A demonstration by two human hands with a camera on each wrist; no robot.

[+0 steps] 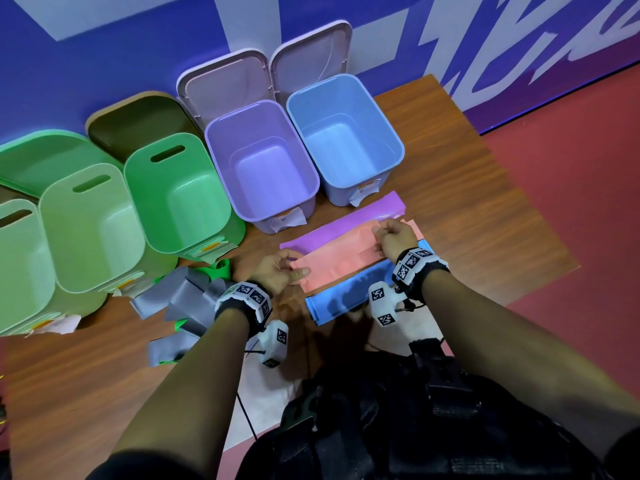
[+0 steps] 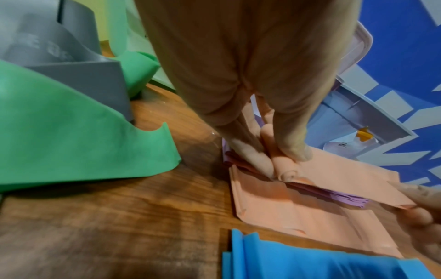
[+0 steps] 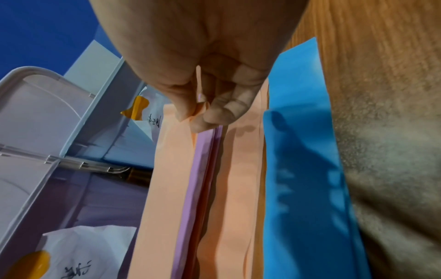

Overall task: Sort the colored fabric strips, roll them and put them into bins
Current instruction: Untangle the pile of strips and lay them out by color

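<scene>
Left hand: your left hand pinches the pink strip at its near-left end, where the start of a roll sits under your fingers.
Right hand: your right hand pinches the far end of that strip.
Strips: pink lies between the purple strip at 12 o'clock and the blue strip at 6.
Bins: purple bin and blue bin stand open just beyond.
Leftovers: grey and green strips at 9 o'clock.
</scene>
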